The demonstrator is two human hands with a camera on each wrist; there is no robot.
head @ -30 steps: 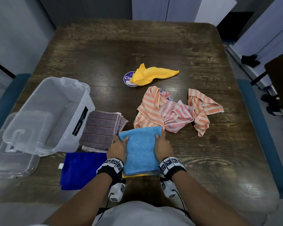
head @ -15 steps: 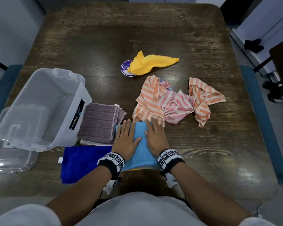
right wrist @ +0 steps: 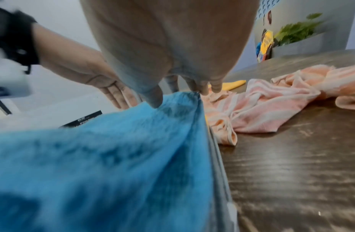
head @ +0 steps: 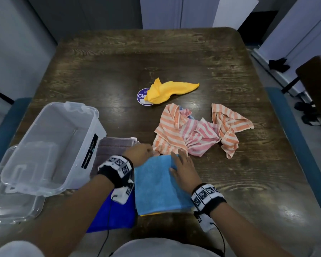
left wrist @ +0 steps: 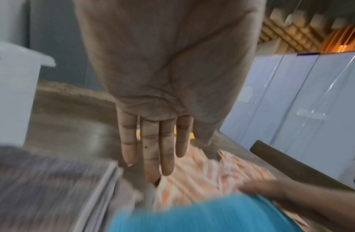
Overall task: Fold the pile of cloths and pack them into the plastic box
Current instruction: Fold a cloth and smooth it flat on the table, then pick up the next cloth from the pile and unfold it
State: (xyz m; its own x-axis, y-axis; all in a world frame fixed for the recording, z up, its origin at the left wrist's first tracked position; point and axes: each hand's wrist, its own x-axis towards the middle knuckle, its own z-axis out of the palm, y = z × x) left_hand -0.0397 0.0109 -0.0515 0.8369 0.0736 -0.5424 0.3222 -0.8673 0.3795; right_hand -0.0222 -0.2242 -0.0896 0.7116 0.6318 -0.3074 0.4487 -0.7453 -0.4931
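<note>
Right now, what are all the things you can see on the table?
Table: 1, dark wood.
Plastic box: 1, clear, left.
Lid: 1, clear, front left, by box.
Grey cloth: 1 folded stack, beside box.
Dark blue cloth: 1, folded, front.
Light blue cloth: 1, folded, front centre, atop a stack.
Sticker: 1, purple, round.
Yellow cloth: 1, crumpled, centre, partly covering sticker.
Striped cloths: about 3, orange and pink, crumpled, centre-right.
Left hand: open, by grey cloth.
Right hand: flat on light blue cloth.

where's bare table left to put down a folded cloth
Bare table lies right of the light blue cloth, nearer than the striped cloths; also the far side beyond the yellow cloth. Crowded: the near left, where plastic box, grey cloth and dark blue cloth sit close together.
</note>
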